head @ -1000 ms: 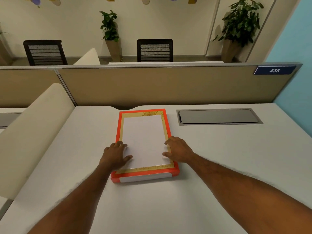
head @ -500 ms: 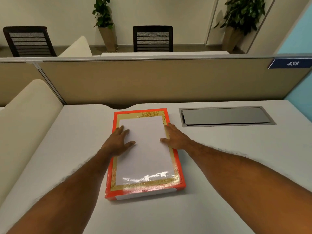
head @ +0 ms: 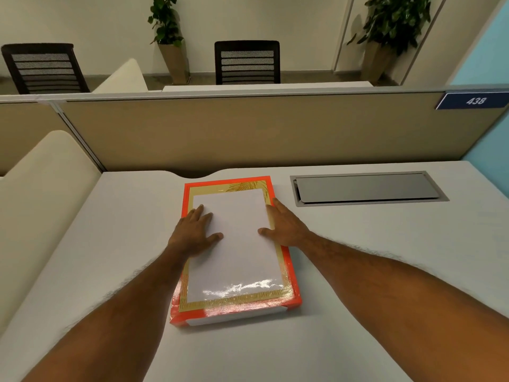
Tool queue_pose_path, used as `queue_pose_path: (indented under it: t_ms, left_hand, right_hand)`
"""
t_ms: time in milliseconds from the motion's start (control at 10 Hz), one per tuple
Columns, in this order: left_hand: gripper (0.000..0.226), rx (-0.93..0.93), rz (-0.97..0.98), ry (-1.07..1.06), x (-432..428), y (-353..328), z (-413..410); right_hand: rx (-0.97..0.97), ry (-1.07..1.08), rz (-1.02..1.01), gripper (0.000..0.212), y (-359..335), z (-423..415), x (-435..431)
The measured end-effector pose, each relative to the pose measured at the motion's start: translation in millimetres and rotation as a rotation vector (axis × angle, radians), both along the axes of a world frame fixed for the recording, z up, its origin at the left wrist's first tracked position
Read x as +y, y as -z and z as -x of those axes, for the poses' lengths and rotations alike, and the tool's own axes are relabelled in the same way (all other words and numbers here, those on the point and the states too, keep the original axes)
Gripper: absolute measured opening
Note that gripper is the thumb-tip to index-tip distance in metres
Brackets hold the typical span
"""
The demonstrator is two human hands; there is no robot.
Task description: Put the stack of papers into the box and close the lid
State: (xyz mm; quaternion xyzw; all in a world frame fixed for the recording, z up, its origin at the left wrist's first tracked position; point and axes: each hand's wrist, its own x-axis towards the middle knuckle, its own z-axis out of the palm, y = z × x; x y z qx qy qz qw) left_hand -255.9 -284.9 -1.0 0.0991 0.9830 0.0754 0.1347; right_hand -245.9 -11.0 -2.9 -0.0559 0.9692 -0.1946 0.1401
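I see the orange box [head: 289,274] mid-desk [head: 385,271], lid down, white sheet [head: 237,244] on top. L hand [head: 192,234] & R hand [head: 285,228] flat, fingers spread, gripping nothing.

Since a second ago my left hand [head: 192,232] and right hand [head: 283,227] have slid from the box's [head: 289,274] near end toward 12 o'clock, flat at mid-length.
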Motion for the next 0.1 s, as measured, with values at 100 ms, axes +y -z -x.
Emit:
queue_pose_path:
  t_ms: [100]
  left_hand:
    - [0.083,0.037,-0.007,0.009,14.2,-7.1,-8.7]
  right_hand:
    - [0.083,-0.020,-0.057,0.085,-8.5,-11.1,7.7]
